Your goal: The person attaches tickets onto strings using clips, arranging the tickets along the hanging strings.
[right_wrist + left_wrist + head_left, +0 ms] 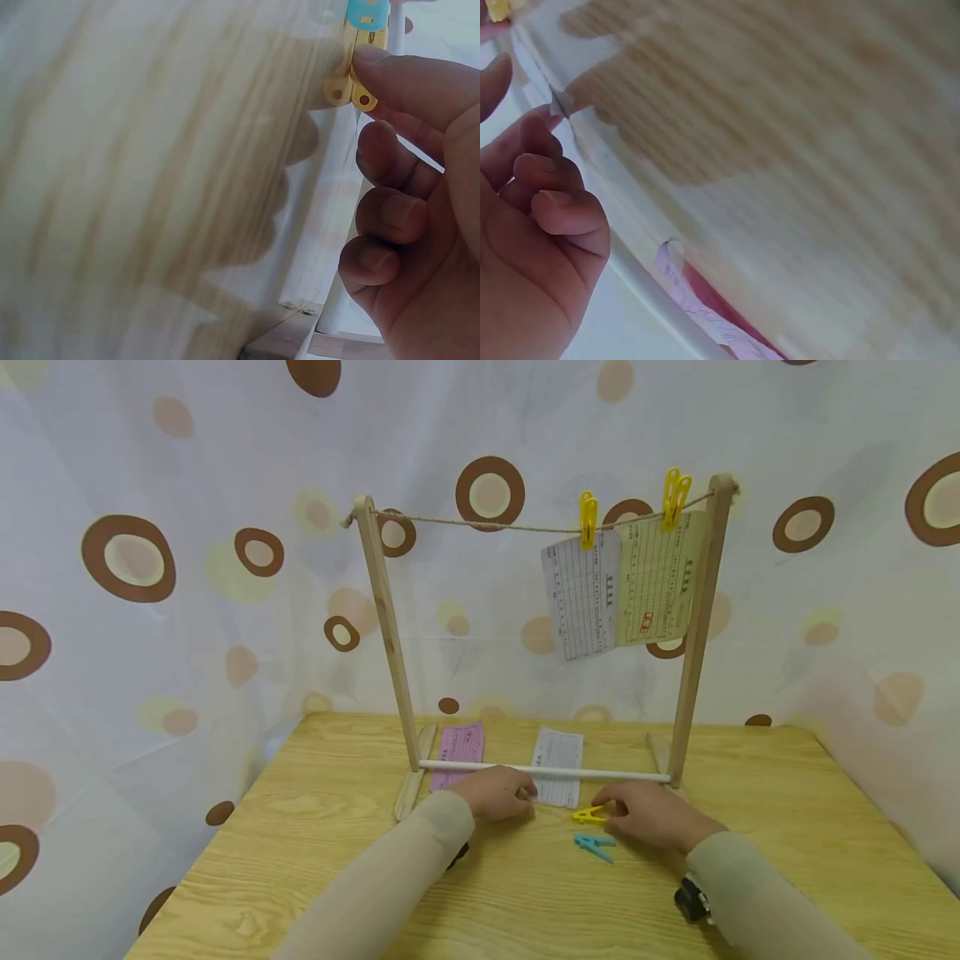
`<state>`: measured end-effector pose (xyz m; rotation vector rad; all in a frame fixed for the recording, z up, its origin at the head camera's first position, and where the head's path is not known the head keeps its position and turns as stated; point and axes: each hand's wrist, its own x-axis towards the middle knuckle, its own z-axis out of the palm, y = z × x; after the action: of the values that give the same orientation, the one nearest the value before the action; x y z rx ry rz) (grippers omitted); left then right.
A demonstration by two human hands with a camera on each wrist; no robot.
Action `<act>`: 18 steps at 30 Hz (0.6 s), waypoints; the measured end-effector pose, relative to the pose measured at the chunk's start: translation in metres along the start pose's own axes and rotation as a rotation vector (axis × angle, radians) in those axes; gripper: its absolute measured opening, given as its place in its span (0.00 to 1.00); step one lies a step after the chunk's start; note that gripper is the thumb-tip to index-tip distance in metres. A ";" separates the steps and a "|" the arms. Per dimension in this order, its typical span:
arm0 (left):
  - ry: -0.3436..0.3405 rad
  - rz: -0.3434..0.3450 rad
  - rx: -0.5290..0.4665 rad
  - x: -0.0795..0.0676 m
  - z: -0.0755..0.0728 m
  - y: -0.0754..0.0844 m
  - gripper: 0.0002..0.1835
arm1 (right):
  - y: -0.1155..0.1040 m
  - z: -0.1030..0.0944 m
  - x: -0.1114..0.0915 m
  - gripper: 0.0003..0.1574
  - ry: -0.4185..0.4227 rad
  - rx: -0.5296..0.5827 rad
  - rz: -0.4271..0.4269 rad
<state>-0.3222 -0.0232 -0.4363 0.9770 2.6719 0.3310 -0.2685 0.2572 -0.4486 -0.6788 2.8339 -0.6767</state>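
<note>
My right hand [660,814] pinches a yellow clothespin [366,79] between thumb and index finger, low over the table. A blue clothespin [595,846] lies just in front of it, nearer to me. My left hand [495,792] is at the left edge of a white printed slip [558,768], which lies partly under the frame's white bar. Seen from the left wrist, its index fingertip is right at a raised corner of paper, the thumb stands apart from it, and the other fingers are loosely curled. A pink slip [460,750] lies farther left.
A wooden frame [390,639] stands on the table [300,810], with a rope [465,524] across its top and a white bar [600,773] low down. Yellow clothespins [588,520] hold a white sheet [581,597] and a yellow sheet [658,581] on the rope.
</note>
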 end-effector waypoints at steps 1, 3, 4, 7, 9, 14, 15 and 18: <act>0.000 0.009 -0.003 -0.002 0.000 0.001 0.20 | 0.000 0.000 0.000 0.18 0.005 -0.010 -0.003; -0.008 0.032 0.005 -0.005 0.000 0.001 0.18 | 0.000 0.000 -0.001 0.17 0.011 -0.021 0.001; -0.011 0.041 0.014 -0.007 0.000 0.002 0.18 | 0.000 0.000 -0.002 0.17 0.014 -0.023 0.002; -0.032 0.062 0.021 -0.014 0.001 0.003 0.18 | 0.002 -0.001 -0.003 0.16 0.021 -0.019 0.018; -0.049 0.063 0.013 -0.020 0.001 0.004 0.19 | 0.002 -0.001 -0.005 0.16 0.024 -0.008 0.031; -0.083 0.074 0.029 -0.037 0.005 0.005 0.23 | 0.002 -0.003 -0.008 0.16 0.034 0.007 0.033; -0.087 0.086 0.040 -0.040 0.006 0.004 0.24 | 0.001 -0.004 -0.008 0.16 0.037 0.009 0.033; -0.105 0.113 0.063 -0.053 0.008 0.003 0.25 | 0.002 -0.005 -0.010 0.17 0.046 0.020 0.033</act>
<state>-0.2791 -0.0551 -0.4331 1.1350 2.5522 0.2131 -0.2613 0.2649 -0.4447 -0.6199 2.8687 -0.7236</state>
